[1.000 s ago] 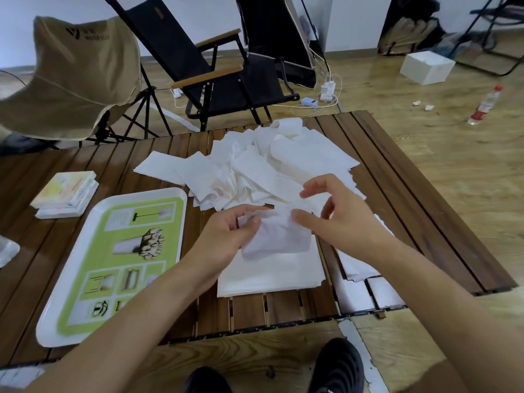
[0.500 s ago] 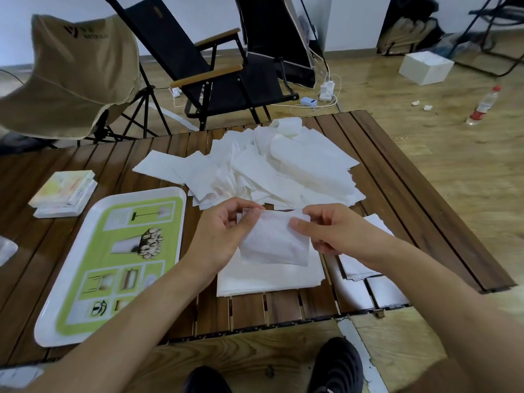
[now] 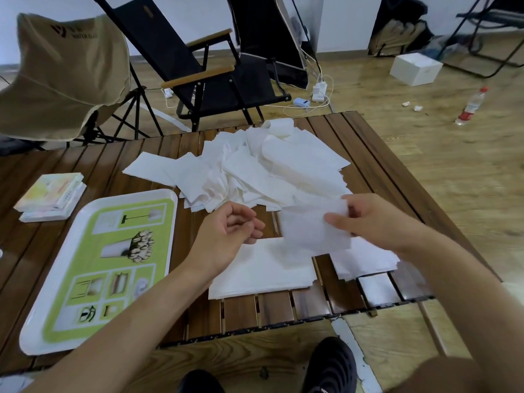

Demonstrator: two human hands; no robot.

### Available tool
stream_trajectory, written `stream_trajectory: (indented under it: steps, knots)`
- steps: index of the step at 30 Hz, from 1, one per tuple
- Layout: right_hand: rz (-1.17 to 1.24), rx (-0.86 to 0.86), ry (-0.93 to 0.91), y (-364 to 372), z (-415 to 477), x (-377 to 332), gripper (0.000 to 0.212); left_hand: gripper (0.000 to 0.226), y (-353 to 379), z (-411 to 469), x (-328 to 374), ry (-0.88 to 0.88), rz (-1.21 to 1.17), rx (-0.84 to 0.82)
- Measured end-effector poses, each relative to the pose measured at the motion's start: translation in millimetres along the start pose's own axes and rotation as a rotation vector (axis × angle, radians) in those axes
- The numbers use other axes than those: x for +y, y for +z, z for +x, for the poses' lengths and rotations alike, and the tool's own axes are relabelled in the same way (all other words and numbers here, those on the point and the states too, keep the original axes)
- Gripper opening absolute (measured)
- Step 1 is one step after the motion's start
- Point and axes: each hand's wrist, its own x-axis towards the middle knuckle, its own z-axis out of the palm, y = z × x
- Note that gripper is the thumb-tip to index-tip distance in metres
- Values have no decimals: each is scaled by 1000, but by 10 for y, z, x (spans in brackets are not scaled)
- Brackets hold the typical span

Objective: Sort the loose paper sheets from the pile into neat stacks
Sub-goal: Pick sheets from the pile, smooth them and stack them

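A loose pile of white paper sheets (image 3: 255, 165) covers the far middle of the wooden slat table (image 3: 93, 165). My right hand (image 3: 374, 219) pinches one white sheet (image 3: 312, 231) by its right edge and holds it above the gap between two stacks. A neat stack (image 3: 263, 268) lies near the table's front edge. A second stack (image 3: 365, 259) sits to its right, partly under my right forearm. My left hand (image 3: 226, 236) hovers over the left stack's upper corner, palm up, fingers loosely curled, holding nothing.
A white and green tray (image 3: 93, 268) lies at the front left. Two tissue packs (image 3: 51, 197) are stacked behind it. Folding chairs (image 3: 209, 72) stand beyond the table. A white box (image 3: 415, 68) and a bottle (image 3: 470, 106) are on the floor to the right.
My left hand has let go of the sheet. My right hand has carried the sheet to the right, toward the right stack.
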Motion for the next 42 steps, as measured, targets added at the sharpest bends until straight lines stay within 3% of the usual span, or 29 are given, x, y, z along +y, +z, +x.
stream_trajectory:
  steps: [2,7,10,13,15,17,18,20,23,29,33,37,39,42]
  knots:
    - [36,8,57,-228,-94,126,12,13,-71,52,-60,27,96,9]
    - [110,-88,240,-362,-114,432,10,19,-222,192,-253,97,416,70]
    - [-22,-41,328,-319,-10,591,10,15,-293,261,-335,151,595,125]
    - [-252,59,369,-318,47,573,27,9,-374,347,-413,258,805,193]
    - [-529,207,367,-339,51,486,32,13,-415,430,-461,315,929,222]
    - [-568,335,272,-300,67,375,28,18,-438,521,-493,325,979,250]
    - [-524,321,216,-251,76,324,25,19,-442,563,-495,313,972,264]
    - [-493,122,153,-85,92,259,22,21,-449,642,-485,286,938,267]
    - [-564,-115,169,143,122,308,20,23,-461,777,-487,288,927,265]
    - [-576,16,221,78,263,386,11,26,-468,1095,-456,143,715,305]
    - [-629,22,217,80,272,356,17,22,-469,1089,-252,270,536,619]
    - [-665,67,214,76,271,296,24,16,-640,1095,104,251,397,779]
    - [-663,119,188,75,251,263,21,21,-724,1050,292,185,181,793]
    - [-501,226,64,106,205,152,20,32,-739,797,577,126,-207,650]
